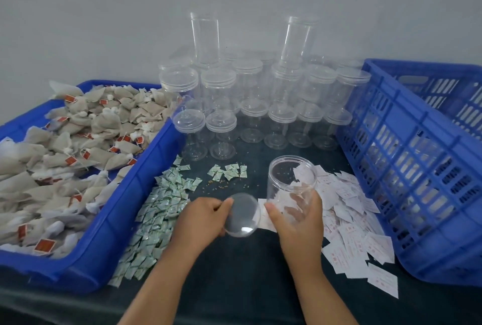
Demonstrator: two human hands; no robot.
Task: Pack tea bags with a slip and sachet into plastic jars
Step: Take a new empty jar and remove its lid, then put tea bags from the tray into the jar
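Clear open jar [290, 184] gripped in the right hand [298, 229], left hand [200, 220] curled round its lid [242, 216], blue tray [125, 194] at 9 o'clock heaped with tea bags [78, 142].

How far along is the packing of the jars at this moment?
Done: no filled jar is visible; the lidded jars at the back look empty. In hand: the left hand holds a clear lid, and the right hand grips an open jar, seemingly empty. Remaining: tea bags, sachets and slips all wait outside.
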